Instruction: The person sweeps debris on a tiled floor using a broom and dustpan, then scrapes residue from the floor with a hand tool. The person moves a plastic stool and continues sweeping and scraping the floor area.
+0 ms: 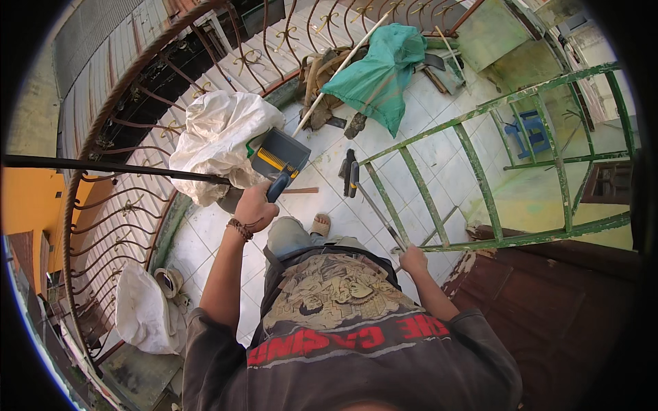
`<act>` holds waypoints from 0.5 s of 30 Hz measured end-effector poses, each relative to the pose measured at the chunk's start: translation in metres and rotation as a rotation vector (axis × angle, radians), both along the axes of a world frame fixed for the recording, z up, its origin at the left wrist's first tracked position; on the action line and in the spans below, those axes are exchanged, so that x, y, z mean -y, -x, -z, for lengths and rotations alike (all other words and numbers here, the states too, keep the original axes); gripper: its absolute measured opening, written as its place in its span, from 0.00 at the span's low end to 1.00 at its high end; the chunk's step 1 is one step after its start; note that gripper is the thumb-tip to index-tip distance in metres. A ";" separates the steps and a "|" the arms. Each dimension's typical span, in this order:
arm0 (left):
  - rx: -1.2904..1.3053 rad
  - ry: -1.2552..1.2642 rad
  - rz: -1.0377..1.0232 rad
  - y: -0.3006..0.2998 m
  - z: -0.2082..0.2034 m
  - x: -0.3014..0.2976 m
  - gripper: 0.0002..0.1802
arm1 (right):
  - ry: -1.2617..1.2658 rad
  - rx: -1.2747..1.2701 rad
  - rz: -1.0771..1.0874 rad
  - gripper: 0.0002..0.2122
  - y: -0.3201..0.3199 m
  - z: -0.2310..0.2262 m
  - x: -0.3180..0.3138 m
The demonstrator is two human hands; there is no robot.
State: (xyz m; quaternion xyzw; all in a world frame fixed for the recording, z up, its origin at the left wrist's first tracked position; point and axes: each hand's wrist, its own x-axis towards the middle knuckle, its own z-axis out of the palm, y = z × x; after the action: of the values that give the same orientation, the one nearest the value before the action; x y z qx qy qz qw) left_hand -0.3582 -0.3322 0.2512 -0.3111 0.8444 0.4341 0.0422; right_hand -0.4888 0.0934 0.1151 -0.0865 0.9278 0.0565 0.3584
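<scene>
My left hand is wrapped round the handle of a dark grey dustpan with yellow comb teeth. It is held up in front of a large white sack; whether the two touch, I cannot tell. In my right hand is a broom, gripped by its long metal handle. Its dark brush head is low over the white tiles, left of a green ladder's end. Dust in the pan is too small to make out.
A paint-worn green ladder spans the right side, a blue plastic stool behind it. Ahead lie a green sack and a pale pole. A curved iron railing borders the left, beside another white sack.
</scene>
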 end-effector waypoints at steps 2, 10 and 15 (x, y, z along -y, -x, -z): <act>0.029 0.005 0.080 0.031 -0.004 0.014 0.15 | 0.011 -0.042 0.092 0.16 0.022 -0.019 0.034; 0.152 0.078 0.405 0.162 -0.045 0.088 0.17 | 0.309 -0.205 0.516 0.16 0.089 -0.038 0.100; 0.109 0.049 0.680 0.249 -0.059 0.110 0.19 | 0.586 -0.179 0.989 0.13 0.121 -0.065 0.159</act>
State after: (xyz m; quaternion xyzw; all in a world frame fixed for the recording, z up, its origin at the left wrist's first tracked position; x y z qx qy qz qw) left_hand -0.6072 -0.4425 0.3102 -0.0358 0.9065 0.3573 0.2221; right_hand -0.6100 -0.0659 0.1802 0.2667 0.8616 -0.3695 0.2235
